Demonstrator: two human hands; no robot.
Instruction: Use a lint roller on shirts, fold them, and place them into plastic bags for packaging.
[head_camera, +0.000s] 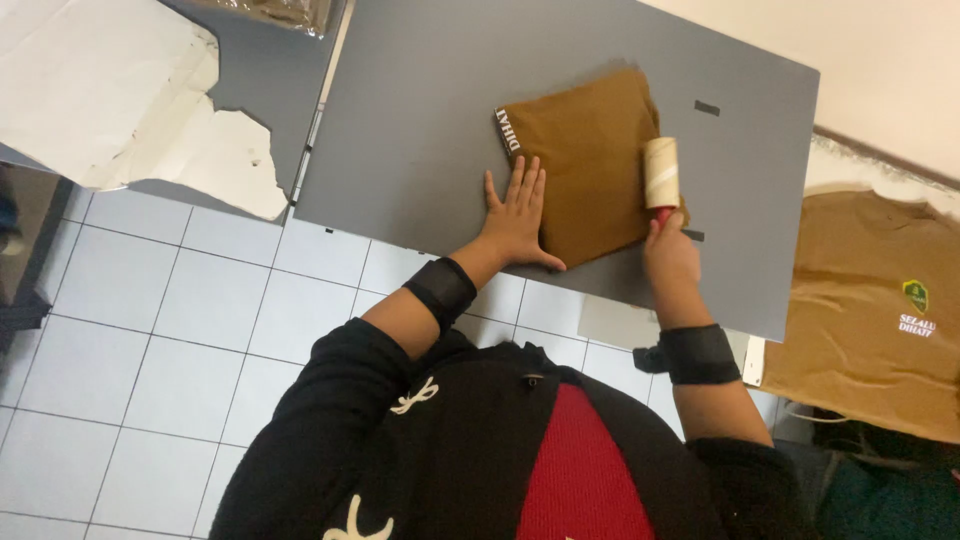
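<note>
I see the left hand (517, 215) lying flat and open on the folded brown cotton shirt (590, 165), which sits on the grey board (420, 120). At 3 o'clock of it, the right hand (668, 252) grips the cream lint roller with a red handle (661, 175), resting on the shirt.

Only one view here, the camera on my head, looking steeply down past my chest from close above; the grey board (420, 120) fills the upper frame, its near edge crossing just beyond my wrists.
</note>
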